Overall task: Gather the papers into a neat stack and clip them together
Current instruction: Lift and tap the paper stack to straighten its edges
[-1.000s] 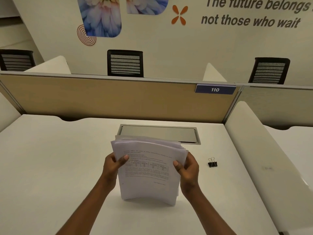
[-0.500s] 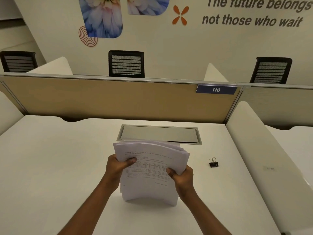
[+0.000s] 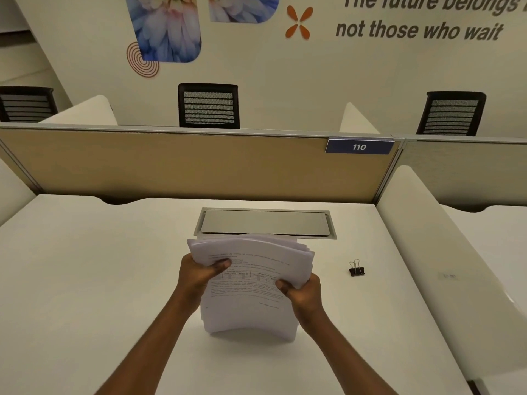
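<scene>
A thick bundle of white printed papers (image 3: 248, 306) stands upright on its lower edge on the white desk (image 3: 85, 280), bowed slightly, with the top sheet edges fanned unevenly. My left hand (image 3: 198, 276) grips its left side, thumb across the front page. My right hand (image 3: 303, 295) holds the right side a little lower, thumb on the front. A small black binder clip (image 3: 356, 269) with silver handles lies on the desk to the right of the papers, apart from both hands.
A metal cable-hatch lid (image 3: 265, 222) is set into the desk just behind the papers. A tan partition (image 3: 171, 163) with a blue "110" tag closes the back; a white rounded divider (image 3: 445, 252) borders the right side. Black chairs stand beyond.
Both thumbs slid further onto the front page and the grip tightened; my right hand dropped lower along the stack's right edge. The clip has stayed in place.
</scene>
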